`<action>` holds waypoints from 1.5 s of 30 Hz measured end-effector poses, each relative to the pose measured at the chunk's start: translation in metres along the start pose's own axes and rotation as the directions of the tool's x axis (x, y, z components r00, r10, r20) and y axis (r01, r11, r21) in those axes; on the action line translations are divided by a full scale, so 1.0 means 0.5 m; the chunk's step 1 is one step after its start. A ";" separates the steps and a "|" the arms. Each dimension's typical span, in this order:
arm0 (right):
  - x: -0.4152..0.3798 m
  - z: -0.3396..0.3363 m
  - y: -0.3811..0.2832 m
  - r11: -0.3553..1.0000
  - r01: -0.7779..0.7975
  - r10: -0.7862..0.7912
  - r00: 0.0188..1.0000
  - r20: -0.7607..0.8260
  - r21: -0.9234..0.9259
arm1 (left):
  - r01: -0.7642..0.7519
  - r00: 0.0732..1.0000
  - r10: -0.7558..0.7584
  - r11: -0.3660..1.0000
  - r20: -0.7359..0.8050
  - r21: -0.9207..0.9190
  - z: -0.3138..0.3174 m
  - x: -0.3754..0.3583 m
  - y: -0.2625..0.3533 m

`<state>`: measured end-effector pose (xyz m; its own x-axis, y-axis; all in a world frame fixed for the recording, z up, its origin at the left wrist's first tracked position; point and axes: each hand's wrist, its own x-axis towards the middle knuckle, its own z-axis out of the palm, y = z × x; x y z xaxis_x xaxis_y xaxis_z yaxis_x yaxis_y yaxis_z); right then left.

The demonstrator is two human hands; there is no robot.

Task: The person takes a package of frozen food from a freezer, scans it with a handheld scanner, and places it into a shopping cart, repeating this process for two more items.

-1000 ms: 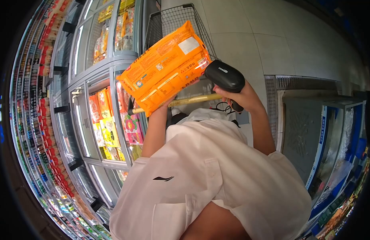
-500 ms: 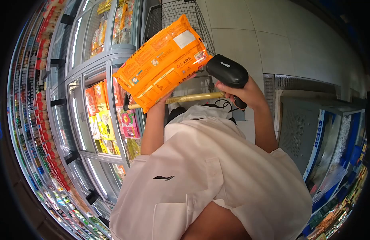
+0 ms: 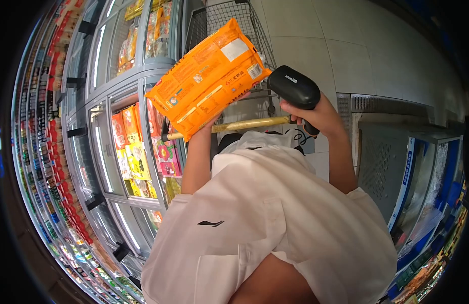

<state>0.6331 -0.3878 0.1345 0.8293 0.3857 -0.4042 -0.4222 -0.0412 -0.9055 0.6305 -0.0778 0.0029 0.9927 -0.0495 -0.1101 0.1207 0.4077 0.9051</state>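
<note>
An orange plastic food package (image 3: 206, 81) lies tilted across my left hand (image 3: 210, 123), which grips it from below; most of those fingers are hidden under it. Its printed back faces up, with a white label and a barcode (image 3: 254, 71) near the right corner. My right hand (image 3: 315, 115) is wrapped round the handle of a black barcode scanner (image 3: 294, 87). The scanner's head sits just right of the barcode corner, close to the package. Below both hands runs the yellow handle (image 3: 249, 123) of a shopping cart.
The cart's wire basket (image 3: 254, 23) stands ahead on the tiled floor (image 3: 315, 55). Glass-door freezers (image 3: 138, 76) with colourful packages line the left side, beside shelves of goods (image 3: 47, 167). At right stands a grey metal cabinet (image 3: 379, 162) next to a floor grate (image 3: 371, 104).
The scanner and my right hand have shifted slightly right, uncovering more of the barcode corner. The package stays almost in place.
</note>
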 end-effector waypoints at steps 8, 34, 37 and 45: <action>0.061 0.210 0.063 0.633 0.571 -0.704 0.705 -0.082 -0.523 | -0.030 1.000 0.030 0.987 0.001 0.159 0.049 -0.049 -0.017; 0.287 0.116 0.024 0.777 0.209 0.256 0.757 -0.601 0.594 | 0.712 0.657 -0.718 0.492 0.229 -0.502 -0.197 0.272 -0.059; 0.373 0.094 0.056 0.871 0.003 0.386 0.613 -0.689 0.491 | 0.777 0.619 -0.755 0.547 0.218 -0.312 -0.259 0.396 -0.093; 0.435 0.113 0.122 0.732 -0.186 0.610 0.606 -0.510 0.655 | 0.665 0.740 -0.672 0.732 0.001 -0.146 -0.603 0.828 -0.377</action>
<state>0.7671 -0.2543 -0.0013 0.4318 -0.2611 -0.8634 -0.7035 0.5016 -0.5035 1.0188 0.0998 -0.3369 0.6537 -0.3120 -0.6895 0.7488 0.3983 0.5297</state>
